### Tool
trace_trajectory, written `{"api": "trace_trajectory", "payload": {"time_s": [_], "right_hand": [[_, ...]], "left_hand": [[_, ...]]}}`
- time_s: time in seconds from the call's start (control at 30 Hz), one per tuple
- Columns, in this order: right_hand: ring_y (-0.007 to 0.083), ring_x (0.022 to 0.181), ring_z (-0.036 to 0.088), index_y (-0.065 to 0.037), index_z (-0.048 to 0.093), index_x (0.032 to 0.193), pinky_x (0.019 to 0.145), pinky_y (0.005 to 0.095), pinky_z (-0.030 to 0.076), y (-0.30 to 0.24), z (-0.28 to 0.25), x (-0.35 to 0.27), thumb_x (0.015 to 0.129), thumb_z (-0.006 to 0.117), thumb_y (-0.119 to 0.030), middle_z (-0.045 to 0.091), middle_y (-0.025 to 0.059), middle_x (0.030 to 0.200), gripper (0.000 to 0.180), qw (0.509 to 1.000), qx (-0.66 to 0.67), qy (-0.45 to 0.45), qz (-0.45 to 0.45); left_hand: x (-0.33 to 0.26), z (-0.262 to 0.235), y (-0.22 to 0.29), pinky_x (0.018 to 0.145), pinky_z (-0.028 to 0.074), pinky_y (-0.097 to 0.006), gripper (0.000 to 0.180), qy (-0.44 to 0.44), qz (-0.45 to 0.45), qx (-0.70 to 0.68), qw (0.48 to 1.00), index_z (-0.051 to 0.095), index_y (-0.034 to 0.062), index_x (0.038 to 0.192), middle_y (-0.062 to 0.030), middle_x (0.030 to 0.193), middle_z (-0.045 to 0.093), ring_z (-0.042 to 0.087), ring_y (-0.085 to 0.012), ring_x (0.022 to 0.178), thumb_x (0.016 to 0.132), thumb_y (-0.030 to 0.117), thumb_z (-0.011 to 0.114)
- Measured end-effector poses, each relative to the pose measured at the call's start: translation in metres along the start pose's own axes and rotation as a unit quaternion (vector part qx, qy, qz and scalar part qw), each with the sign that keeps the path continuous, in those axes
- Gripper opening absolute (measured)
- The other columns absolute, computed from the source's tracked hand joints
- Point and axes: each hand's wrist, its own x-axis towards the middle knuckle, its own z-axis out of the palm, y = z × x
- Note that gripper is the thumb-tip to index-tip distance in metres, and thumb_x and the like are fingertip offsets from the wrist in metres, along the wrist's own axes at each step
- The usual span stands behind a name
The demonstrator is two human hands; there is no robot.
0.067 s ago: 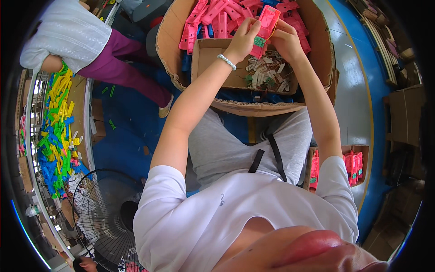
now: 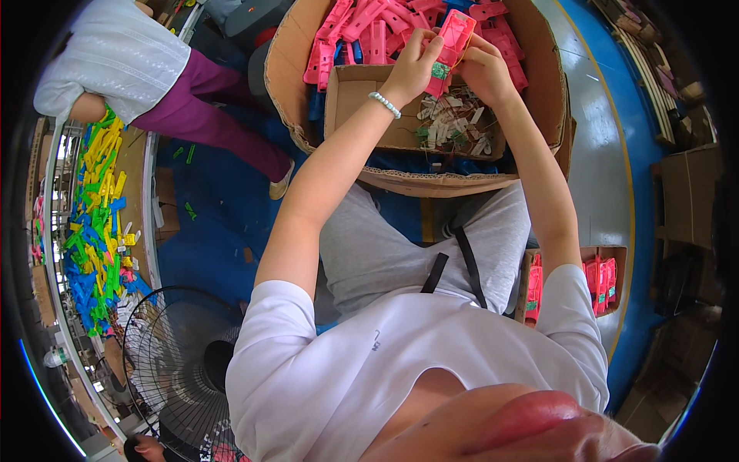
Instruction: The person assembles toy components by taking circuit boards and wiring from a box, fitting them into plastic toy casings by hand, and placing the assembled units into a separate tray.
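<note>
Blue floor (image 2: pixel 215 246) is stretching out on my left, where a co-worker (image 2: pixel 115 65) in a white top and purple trousers is standing at a bench (image 2: pixel 135 196) that is bearing a heap of yellow, green and blue plastic pieces (image 2: pixel 100 223). A wire-caged fan (image 2: pixel 181 369) is standing near my left elbow. Before me, a large cardboard carton (image 2: pixel 289 96) is holding many pink plastic shells (image 2: pixel 375 42), and a smaller cardboard box (image 2: pixel 350 104) is sitting inside it with white parts and thin wires (image 2: pixel 450 127) lying loose in it. Above that box my left hand (image 2: pixel 416 65) is pinching a pink housing (image 2: pixel 456 35) by its side, with a green circuit board (image 2: pixel 440 71) showing at its near end. My right hand (image 2: pixel 483 71) is curling its fingers at the opposite edge, beside thin wiring; I cannot tell what they are gripping. Beside my right thigh, another box (image 2: pixel 620 281) is holding more pink housings with green boards.
</note>
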Motion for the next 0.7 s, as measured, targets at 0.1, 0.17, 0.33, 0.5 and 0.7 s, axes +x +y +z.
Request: {"api": "trace_trajectory", "payload": {"time_s": [0.1, 0.17, 0.33, 0.5, 0.7], "right_hand": [[0.0188, 0.101, 0.062, 0.002, 0.059, 0.121, 0.091, 0.0356, 0.048, 0.002, -0.002, 0.0, 0.087, 0.052, 0.007, 0.066, 0.0099, 0.109, 0.035, 0.996, 0.083, -0.018, 0.026], [0.0174, 0.1, 0.062, 0.002, 0.061, 0.117, 0.091, 0.0357, 0.049, 0.01, -0.001, 0.0, 0.093, 0.055, 0.001, 0.066, 0.0095, 0.108, 0.024, 0.992, 0.007, 0.125, -0.005], [0.0157, 0.096, 0.062, 0.002, 0.062, 0.112, 0.09, 0.0322, 0.048, 0.017, 0.007, 0.006, 0.096, 0.058, -0.005, 0.067, 0.0079, 0.105, 0.019, 0.993, -0.037, 0.109, -0.022], [0.0126, 0.082, 0.061, 0.0, 0.066, 0.103, 0.071, 0.0281, 0.049, 0.017, 0.001, 0.004, 0.093, 0.063, -0.008, 0.067, 0.0055, 0.093, 0.013, 0.972, -0.16, 0.156, -0.067], [0.0154, 0.098, 0.06, 0.001, 0.056, 0.125, 0.085, 0.0301, 0.049, -0.001, 0.023, 0.01, 0.088, 0.06, 0.006, 0.067, 0.0075, 0.108, 0.038, 0.919, -0.327, 0.102, -0.194]], "left_hand": [[0.004, -0.002, -0.007, 0.054, 0.043, -0.029, 0.034, 0.05, 0.119, 0.186, 0.974, 0.046, 0.0022, 0.106, -0.0058, 0.069, 0.059, 0.055, -0.0133, 0.058, 0.101, 0.035, 0.053], [-0.003, 0.001, -0.003, 0.055, 0.038, -0.03, 0.035, 0.045, 0.112, 0.253, 0.96, 0.045, 0.0017, 0.105, -0.0056, 0.066, 0.057, 0.05, -0.0125, 0.057, 0.099, 0.035, 0.056], [-0.009, -0.004, 0.004, 0.055, 0.04, -0.032, 0.033, 0.036, 0.133, 0.297, 0.945, 0.045, 0.0018, 0.106, -0.0081, 0.063, 0.056, 0.053, -0.0157, 0.056, 0.099, 0.032, 0.056], [-0.005, 0.007, 0.004, 0.059, 0.046, -0.038, 0.035, 0.04, 0.188, 0.323, 0.927, 0.046, 0.0012, 0.106, -0.0168, 0.07, 0.062, 0.063, -0.0285, 0.065, 0.098, 0.034, 0.056], [0.002, -0.017, -0.019, 0.081, 0.046, -0.035, 0.037, 0.038, 0.173, 0.324, 0.929, 0.05, 0.0018, 0.119, -0.014, 0.105, 0.055, 0.056, -0.0228, 0.093, 0.1, 0.033, 0.054]]}}
